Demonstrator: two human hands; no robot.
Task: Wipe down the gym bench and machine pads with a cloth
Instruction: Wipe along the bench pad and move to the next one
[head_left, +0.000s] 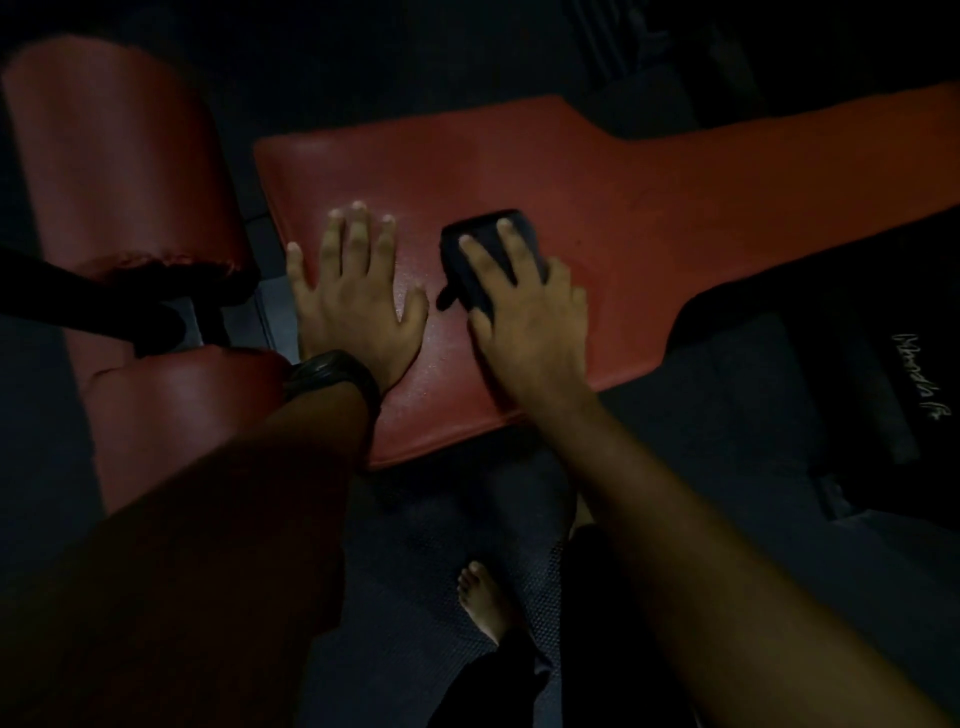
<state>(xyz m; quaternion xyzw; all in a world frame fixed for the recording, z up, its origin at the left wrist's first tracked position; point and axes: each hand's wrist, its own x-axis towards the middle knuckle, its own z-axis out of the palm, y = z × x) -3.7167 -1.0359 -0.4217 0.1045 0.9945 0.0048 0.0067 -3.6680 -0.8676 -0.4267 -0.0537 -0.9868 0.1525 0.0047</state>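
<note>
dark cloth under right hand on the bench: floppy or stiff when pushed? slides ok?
Probably soft and floppy: the cloth sits bunched under the right hand, a loose corner sticking out. Likely light and easy to slide, since the bench pad looks smooth and glossy. It may unfold if pressure eases.
</note>
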